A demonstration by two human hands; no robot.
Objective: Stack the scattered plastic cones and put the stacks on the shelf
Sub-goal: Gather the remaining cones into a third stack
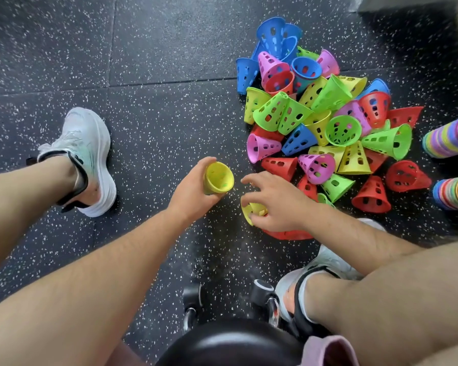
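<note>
Left hand clamped round a yellow cone, raised off the speckled floor. Right hand close beside but apart, fingers curled onto a second yellow cone lying on the floor. Farther right, loose pile of cones, mixed colours. At right edge, two striped stacks, partly cut off.

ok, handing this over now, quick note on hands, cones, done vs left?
Left hand holds a yellow cone. Right hand grips a second yellow cone low over the floor.
Loose pile of mixed cones lies ahead to the right; two multicolour stacks lie at the right edge.
Done: those two stacks.
Left: stack the pile, then shelve everything. The shelf is not in view.
</note>
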